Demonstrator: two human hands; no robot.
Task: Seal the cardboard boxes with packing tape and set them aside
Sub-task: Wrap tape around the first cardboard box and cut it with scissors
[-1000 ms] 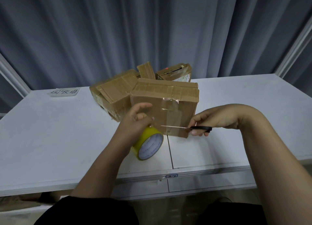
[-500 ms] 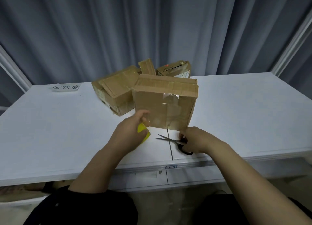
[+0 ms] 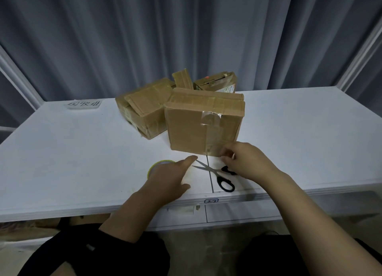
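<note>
Front box point(image 3: 204, 128) stands on the white bench point(image 3: 62, 151), near the middle, with a strip of clear tape running down its front face. The left hand point(image 3: 167, 178) lies loose and flat on top of the yellow tape roll point(image 3: 158, 164), fingers straight, index pointing at the box. The right hand point(image 3: 246, 162) is at the box's bottom edge with fingers bent. I honestly can't tell if it's pinching the tape end or just touching. The scissors point(image 3: 215, 172) lie on the bench between both hands, blades apart. More boxes point(image 3: 144, 108) are bunched up right behind.
</note>
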